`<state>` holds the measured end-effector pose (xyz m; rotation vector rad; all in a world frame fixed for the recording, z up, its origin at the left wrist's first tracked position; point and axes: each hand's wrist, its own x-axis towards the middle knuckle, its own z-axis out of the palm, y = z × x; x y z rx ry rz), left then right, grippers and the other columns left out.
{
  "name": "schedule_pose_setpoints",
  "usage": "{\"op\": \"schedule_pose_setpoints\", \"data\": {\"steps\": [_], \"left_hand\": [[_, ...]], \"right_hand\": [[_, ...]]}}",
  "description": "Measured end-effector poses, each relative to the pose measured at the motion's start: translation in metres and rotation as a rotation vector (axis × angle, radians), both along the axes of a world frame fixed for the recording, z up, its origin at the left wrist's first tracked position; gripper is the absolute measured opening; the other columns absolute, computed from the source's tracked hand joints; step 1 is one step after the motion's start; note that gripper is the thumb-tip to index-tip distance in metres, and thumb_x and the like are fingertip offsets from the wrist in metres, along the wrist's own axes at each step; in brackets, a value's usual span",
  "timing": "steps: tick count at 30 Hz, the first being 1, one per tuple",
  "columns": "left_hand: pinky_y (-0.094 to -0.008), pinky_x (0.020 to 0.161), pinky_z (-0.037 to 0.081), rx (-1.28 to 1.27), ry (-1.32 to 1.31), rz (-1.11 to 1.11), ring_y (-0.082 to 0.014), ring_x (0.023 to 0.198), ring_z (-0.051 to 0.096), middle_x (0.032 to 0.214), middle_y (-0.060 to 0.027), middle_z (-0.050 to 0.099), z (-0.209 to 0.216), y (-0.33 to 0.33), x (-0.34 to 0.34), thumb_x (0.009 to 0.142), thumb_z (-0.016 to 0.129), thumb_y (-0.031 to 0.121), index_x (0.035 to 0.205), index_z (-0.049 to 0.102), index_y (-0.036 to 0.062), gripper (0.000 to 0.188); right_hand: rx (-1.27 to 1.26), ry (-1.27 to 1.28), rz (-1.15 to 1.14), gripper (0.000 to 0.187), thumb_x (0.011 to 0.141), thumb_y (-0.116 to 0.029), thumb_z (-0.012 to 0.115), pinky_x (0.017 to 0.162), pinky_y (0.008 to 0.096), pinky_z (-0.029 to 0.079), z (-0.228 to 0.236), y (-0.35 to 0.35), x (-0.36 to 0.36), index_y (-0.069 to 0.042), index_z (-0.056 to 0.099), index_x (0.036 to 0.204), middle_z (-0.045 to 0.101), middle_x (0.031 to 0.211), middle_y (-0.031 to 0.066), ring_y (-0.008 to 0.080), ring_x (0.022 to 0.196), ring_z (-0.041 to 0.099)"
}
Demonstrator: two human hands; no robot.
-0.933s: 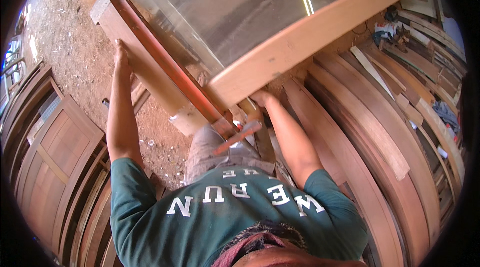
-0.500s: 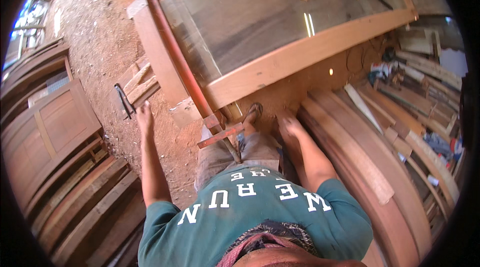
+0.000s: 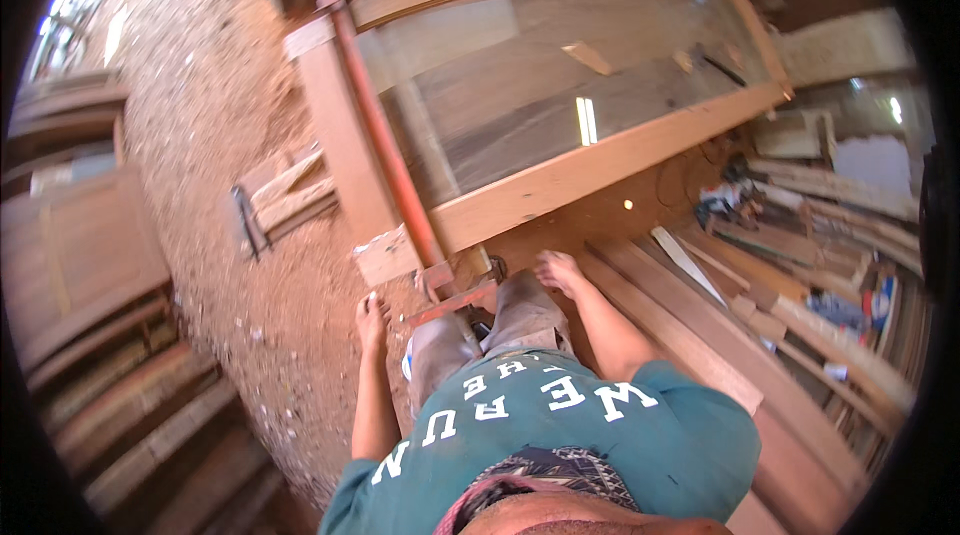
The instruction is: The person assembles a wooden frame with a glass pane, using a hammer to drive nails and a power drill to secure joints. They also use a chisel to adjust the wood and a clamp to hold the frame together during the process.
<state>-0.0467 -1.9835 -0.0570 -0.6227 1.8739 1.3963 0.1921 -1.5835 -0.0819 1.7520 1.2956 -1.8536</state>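
A red bar clamp (image 3: 385,150) lies along the left end of a wooden frame with a glass panel (image 3: 530,95). Its near end, with a red cross bar (image 3: 450,303) and a screw rod, reaches my lap. My left hand (image 3: 372,317) is left of that cross bar, apart from it, fingers curled with nothing visible in them. Just above it, a pale-ended wooden rail (image 3: 350,135) lies alongside the clamp. My right hand (image 3: 562,273) hovers right of the clamp, below the frame's near rail (image 3: 600,167), its fingers loosely apart and empty.
Wood offcuts (image 3: 290,190) and a black tool (image 3: 244,223) lie on the dirt floor at left. Stacked wooden panels (image 3: 85,255) line the left side. Long planks (image 3: 690,315) run close by my right arm, with mixed scrap wood (image 3: 850,225) beyond. Wood chips (image 3: 587,58) lie on the glass.
My left hand has moved right, from beside the offcuts to near the clamp's end. The right hand has shifted slightly left and nearer. The whole view has shifted, showing more of the frame's far side.
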Motion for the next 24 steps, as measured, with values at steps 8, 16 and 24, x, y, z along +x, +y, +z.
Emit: {"op": "schedule_pose_setpoints", "data": {"steps": [8,16,24], "left_hand": [[-0.0355,0.085,0.052,-0.133,0.219,0.029,-0.0218,0.106,0.067,0.116,-0.0098,0.069,0.028,-0.004,-0.06,0.107,0.054,0.042,0.135,0.055,0.0072,0.045],[-0.0336,0.073,0.051,-0.515,0.362,0.343,-0.0205,0.09,0.065,0.102,-0.0084,0.067,0.041,-0.025,-0.025,0.104,0.058,0.041,0.132,0.059,0.0028,0.047],[-0.0421,0.093,0.053,-0.94,0.58,0.168,-0.0324,0.104,0.069,0.113,-0.0215,0.072,0.112,0.111,0.05,0.098,0.064,0.024,0.122,0.067,-0.0042,0.038]], "right_hand": [[0.464,0.036,1.047,0.036,0.1,-0.035,0.059,0.084,0.0408,0.057,-0.005,0.092,-0.005,-0.006,0.076,0.115,0.076,0.103,0.0167,0.0293,0.095,0.072],[0.027,0.08,0.985,0.042,0.101,-0.045,0.062,0.077,0.0344,0.056,0.134,0.342,-0.067,-0.009,0.073,0.118,0.076,0.098,0.0061,0.0159,0.087,0.07],[1.34,-0.025,0.5,0.054,0.087,-0.02,0.071,0.105,0.0427,0.048,0.077,0.769,-0.017,-0.002,0.061,0.137,0.067,0.129,0.0221,0.0349,0.12,0.064]]}}
